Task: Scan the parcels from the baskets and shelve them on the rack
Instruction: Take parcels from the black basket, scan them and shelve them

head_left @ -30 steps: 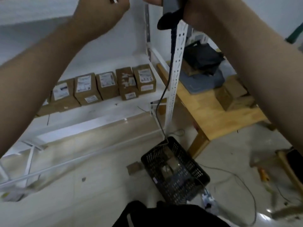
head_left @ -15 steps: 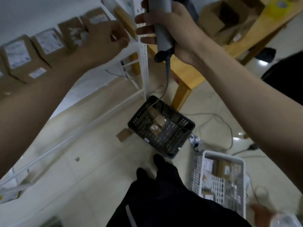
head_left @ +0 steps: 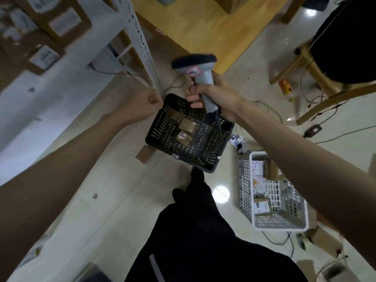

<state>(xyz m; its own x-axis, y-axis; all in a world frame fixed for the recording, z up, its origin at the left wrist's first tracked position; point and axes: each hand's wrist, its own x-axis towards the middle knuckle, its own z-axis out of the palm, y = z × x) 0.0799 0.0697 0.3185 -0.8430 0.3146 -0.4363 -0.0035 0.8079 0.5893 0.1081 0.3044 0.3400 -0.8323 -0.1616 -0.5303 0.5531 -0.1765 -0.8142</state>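
My right hand (head_left: pixel 215 96) grips the grey handle of a barcode scanner (head_left: pixel 196 67), its dark head pointing up and left above the black basket (head_left: pixel 162 129). That basket stands on the floor and holds several brown parcels (head_left: pixel 186 126). My left hand (head_left: pixel 142 104) hovers at the basket's left rim with its fingers curled, and nothing shows in it. More labelled parcels (head_left: pixel 50 23) lie on the white rack's shelf (head_left: pixel 50 94) at upper left. A white basket (head_left: pixel 280 222) with parcels stands on the floor at right.
The rack's perforated white post (head_left: pixel 142 43) runs down to the black basket. A wooden table (head_left: pixel 203 23) stands behind it. Cables and a power strip (head_left: pixel 239 141) trail over the floor. A wooden chair (head_left: pixel 317 64) stands at right, and a small box (head_left: pixel 145 154) lies beside the black basket.
My view has tipped down from the rack toward the floor. Both hands have dropped from the shelf to just above the black basket, the scanner still in my right hand.
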